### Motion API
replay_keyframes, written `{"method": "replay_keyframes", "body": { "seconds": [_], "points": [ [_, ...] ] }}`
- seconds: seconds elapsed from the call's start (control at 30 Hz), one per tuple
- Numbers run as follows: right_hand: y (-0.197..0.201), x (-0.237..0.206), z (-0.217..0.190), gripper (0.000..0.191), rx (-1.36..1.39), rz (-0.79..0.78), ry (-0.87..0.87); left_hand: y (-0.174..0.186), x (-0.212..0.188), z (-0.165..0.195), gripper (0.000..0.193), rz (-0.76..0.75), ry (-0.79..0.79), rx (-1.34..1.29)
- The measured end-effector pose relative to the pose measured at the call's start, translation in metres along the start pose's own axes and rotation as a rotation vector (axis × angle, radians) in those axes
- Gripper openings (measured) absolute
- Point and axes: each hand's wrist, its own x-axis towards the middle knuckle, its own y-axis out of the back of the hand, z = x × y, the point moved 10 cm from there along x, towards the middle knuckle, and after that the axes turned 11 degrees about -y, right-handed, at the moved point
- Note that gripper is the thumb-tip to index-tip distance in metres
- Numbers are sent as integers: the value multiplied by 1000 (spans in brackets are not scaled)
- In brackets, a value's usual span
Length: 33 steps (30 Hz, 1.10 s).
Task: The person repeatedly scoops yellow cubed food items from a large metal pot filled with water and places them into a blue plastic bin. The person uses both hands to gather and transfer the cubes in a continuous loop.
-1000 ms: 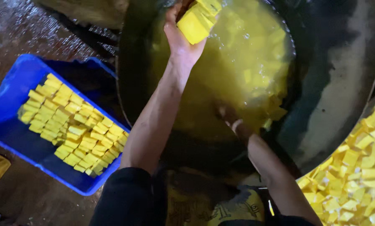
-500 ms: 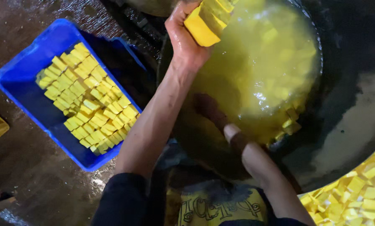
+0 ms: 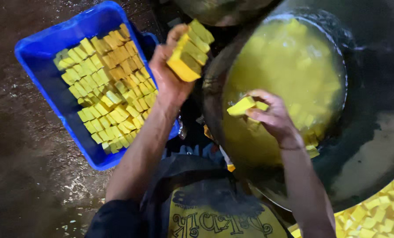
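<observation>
- Yellow blocks (image 3: 190, 53), a short row of them pressed side by side, sit in the left hand (image 3: 170, 77) at about 11 o'clock from the middle of the view, held above the gap between the blue crate and the big pan.
- Left hand: fingers wrapped round the far side of the row and the thumb on the near side, so the hand is clamped on the blocks (the palm faces away, so the contact under it is hidden).
- Right hand (image 3: 272, 117): fingers pinched on a single yellow piece (image 3: 242, 105), just above the yellow liquid (image 3: 289, 66), near the centre of the view.
- Dark round pan (image 3: 373, 132) fills the 1 to 4 o'clock part of the view; it holds the cloudy yellow liquid with many more pieces sunk or floating in it, a few lying at the liquid's edge by the right wrist.
- Blue crate (image 3: 38, 57) lies at 9 to 10 o'clock on the wet dark floor (image 3: 25, 176), with yellow blocks packed in neat slanting rows inside.
- Heap of yellow cubes (image 3: 382, 216) shows at 5 o'clock, at the frame's corner.
</observation>
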Motion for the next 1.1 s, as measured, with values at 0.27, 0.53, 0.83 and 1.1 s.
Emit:
{"method": "replay_keyframes", "body": {
  "seconds": [0.27,0.53,0.83,1.1],
  "points": [
    [-137,21,-125,29,-449,111,239,71,-56,-12,51,288,134,-104],
    [-262,41,-153,71,-897,201,668,146,-83,31,51,390,142,-157],
    [-345,221,7,56,-501,-338,-277,309,-99,101,87,844,156,48],
    [-408,246,50,97,-1374,409,-259,381,-75,240,53,451,46,1580]
  ]
}}
